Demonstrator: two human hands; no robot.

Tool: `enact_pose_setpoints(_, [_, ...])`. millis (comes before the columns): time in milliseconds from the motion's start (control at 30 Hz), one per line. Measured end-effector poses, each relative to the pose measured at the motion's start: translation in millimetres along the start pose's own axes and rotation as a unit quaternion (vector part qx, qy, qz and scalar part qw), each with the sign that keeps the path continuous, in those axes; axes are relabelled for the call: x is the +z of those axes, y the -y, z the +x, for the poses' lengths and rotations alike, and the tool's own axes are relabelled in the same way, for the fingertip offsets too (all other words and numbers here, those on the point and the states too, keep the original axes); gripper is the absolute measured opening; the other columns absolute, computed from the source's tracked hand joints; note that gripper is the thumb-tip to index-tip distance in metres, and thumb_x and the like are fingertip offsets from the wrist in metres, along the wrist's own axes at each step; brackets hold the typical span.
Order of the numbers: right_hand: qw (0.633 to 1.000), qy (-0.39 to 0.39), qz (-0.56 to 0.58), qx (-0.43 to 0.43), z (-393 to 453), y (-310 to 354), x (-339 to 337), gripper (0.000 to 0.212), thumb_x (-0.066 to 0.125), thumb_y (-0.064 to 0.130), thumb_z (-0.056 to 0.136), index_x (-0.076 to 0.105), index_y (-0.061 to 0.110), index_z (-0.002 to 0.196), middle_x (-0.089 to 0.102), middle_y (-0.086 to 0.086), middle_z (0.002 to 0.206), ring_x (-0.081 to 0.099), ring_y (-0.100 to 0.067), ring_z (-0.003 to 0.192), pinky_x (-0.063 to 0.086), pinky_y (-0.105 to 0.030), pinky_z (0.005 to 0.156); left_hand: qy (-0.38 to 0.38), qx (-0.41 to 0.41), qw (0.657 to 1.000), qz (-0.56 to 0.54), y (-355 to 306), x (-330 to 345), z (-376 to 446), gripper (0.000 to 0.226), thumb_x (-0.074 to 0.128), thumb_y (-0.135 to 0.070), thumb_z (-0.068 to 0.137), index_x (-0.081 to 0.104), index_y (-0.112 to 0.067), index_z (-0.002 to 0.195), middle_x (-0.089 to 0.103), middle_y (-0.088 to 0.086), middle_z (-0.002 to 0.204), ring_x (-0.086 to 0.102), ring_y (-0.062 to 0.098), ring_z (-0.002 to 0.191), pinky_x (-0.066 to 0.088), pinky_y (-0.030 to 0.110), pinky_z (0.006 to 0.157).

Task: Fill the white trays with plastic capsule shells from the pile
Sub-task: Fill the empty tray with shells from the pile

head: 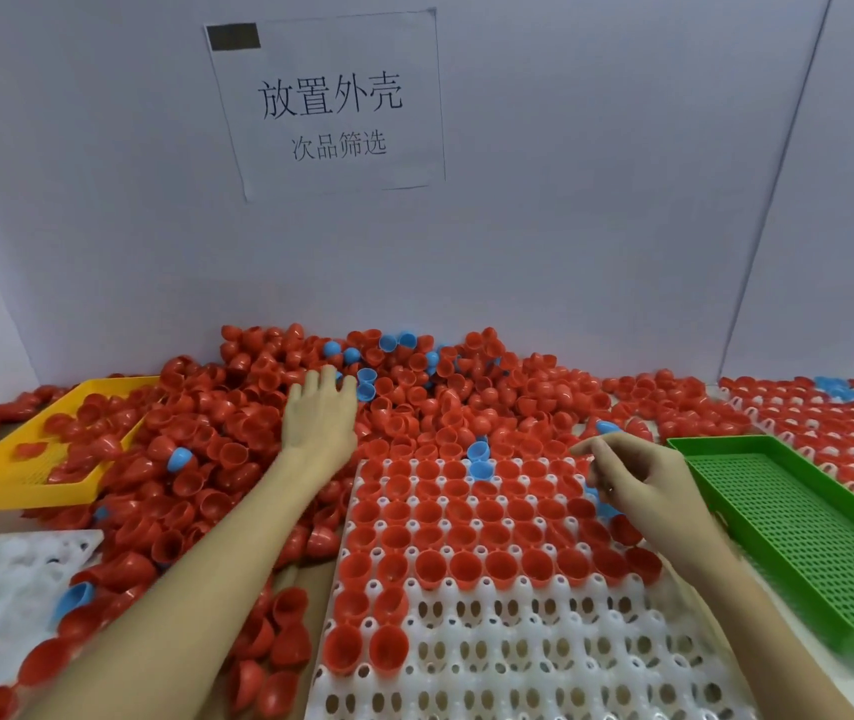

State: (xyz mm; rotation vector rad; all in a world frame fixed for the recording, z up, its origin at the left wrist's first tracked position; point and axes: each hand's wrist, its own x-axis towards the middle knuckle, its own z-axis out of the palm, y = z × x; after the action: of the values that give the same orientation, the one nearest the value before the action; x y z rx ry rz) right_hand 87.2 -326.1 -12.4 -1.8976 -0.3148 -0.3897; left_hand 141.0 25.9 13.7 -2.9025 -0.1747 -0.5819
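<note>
From the head view, the left hand [318, 415] lay flat with fingers spread on the pile [268, 407] of red and blue capsule shells at far centre-left. The right hand [632, 483] hovered with curled fingers over the right side of the white tray [508, 667], a blue shell [602, 506] partly hidden beneath it; whether it pinched that shell I could not tell. The tray's far rows were filled and its near rows stood open, so the empty pockets lay nearer than both hands.
</note>
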Motion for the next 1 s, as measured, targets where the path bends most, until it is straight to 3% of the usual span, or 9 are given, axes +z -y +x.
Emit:
enact_pose_setpoints(133, [1.000, -0.010, -0.024, -0.008, 1, -2, 1, 0.027, 0.058, 0.017, 0.108, 0.079, 0.022, 0.093, 0.070, -0.003, 0.069, 0.061, -0.007, 0.058, 0.048, -0.020, 0.057, 0.058, -0.032, 0.997, 0.044, 11, 4, 20, 0.052, 0.062, -0.014, 0.096, 0.046, -0.006, 0.145, 0.046, 0.019, 0.144, 0.046, 0.039, 0.133, 0.044, 0.040, 0.107])
enact_pose_setpoints(300, [0.999, -0.004, -0.031, -0.010, -1, 2, 2, 0.026, 0.058, 0.016, 0.108, 0.079, 0.023, 0.094, 0.070, -0.002, 0.069, 0.059, -0.009, 0.056, 0.049, -0.023, 0.055, 0.006, -0.014, 0.997, -0.076, 15, -4, 21, 0.031, 0.063, -0.011, 0.096, 0.064, -0.003, 0.126, 0.055, 0.018, 0.132, 0.048, 0.038, 0.125, 0.050, 0.043, 0.098])
enact_pose_setpoints(400, [0.999, 0.008, -0.038, 0.000, -3, 9, -1, 0.026, 0.058, 0.016, 0.108, 0.079, 0.021, 0.095, 0.070, -0.001, 0.069, 0.062, -0.009, 0.059, 0.050, -0.022, 0.059, -0.085, 0.022, 0.979, -0.185, 11, -19, 1, 0.032, 0.068, -0.014, 0.095, 0.064, -0.002, 0.124, 0.057, 0.015, 0.127, 0.053, 0.036, 0.120, 0.049, 0.043, 0.101])
enact_pose_setpoints(467, [0.998, 0.043, -0.044, 0.007, -6, 17, -4, 0.026, 0.058, 0.017, 0.108, 0.080, 0.024, 0.096, 0.071, 0.001, 0.072, 0.064, -0.006, 0.063, 0.050, -0.018, 0.062, -0.142, 0.074, 0.935, -0.316, -2, -31, -28, 0.027, 0.073, -0.011, 0.091, 0.068, -0.007, 0.117, 0.058, 0.005, 0.123, 0.059, 0.025, 0.114, 0.052, 0.036, 0.099])
enact_pose_setpoints(533, [0.996, 0.086, -0.013, 0.009, -11, 29, -4, 0.025, 0.059, 0.020, 0.108, 0.081, 0.027, 0.099, 0.073, 0.000, 0.077, 0.066, -0.006, 0.067, 0.052, -0.018, 0.063, -0.132, 0.120, 0.866, -0.467, -21, -41, -67, 0.024, 0.077, -0.011, 0.089, 0.070, -0.018, 0.112, 0.058, -0.006, 0.123, 0.063, 0.013, 0.114, 0.056, 0.025, 0.094])
enact_pose_setpoints(633, [0.982, 0.160, 0.098, 0.025, -17, 48, 1, 0.021, 0.058, 0.024, 0.108, 0.077, 0.027, 0.118, 0.078, -0.005, 0.099, 0.075, -0.018, 0.086, 0.059, -0.026, 0.071, -0.071, 0.161, 0.761, -0.625, -45, -45, -116, 0.025, 0.077, -0.014, 0.090, 0.072, -0.025, 0.110, 0.062, -0.007, 0.127, 0.064, 0.021, 0.122, 0.057, 0.022, 0.091])
enact_pose_setpoints(733, [0.960, 0.255, 0.115, 0.022, -23, 56, 6, 0.033, 0.060, 0.026, 0.107, 0.064, 0.035, 0.139, 0.075, -0.002, 0.125, 0.075, -0.023, 0.110, 0.061, -0.032, 0.085, 0.000, 0.162, 0.721, -0.673, -55, -48, -132, 0.025, 0.077, -0.011, 0.091, 0.072, -0.023, 0.113, 0.067, -0.002, 0.124, 0.064, 0.024, 0.125, 0.056, 0.026, 0.097])
enact_pose_setpoints(833, [0.941, 0.323, 0.104, 0.004, -28, 58, 11, 0.046, 0.067, 0.025, 0.105, 0.056, 0.039, 0.148, 0.069, 0.002, 0.138, 0.072, -0.022, 0.120, 0.060, -0.035, 0.096, 0.069, 0.167, 0.687, -0.704, -56, -53, -137, 0.028, 0.075, -0.003, 0.093, 0.071, -0.018, 0.116, 0.071, 0.002, 0.122, 0.066, 0.023, 0.124, 0.055, 0.029, 0.102])
enact_pose_setpoints(1000, [0.954, 0.285, 0.096, -0.011, -31, 57, 22, 0.034, 0.073, 0.022, 0.101, 0.069, 0.030, 0.133, 0.076, -0.003, 0.114, 0.078, -0.023, 0.097, 0.061, -0.030, 0.083, 0.116, 0.173, 0.658, -0.724, -53, -56, -142, 0.033, 0.075, -0.005, 0.094, 0.068, -0.018, 0.123, 0.071, 0.000, 0.127, 0.064, 0.019, 0.128, 0.053, 0.025, 0.103])
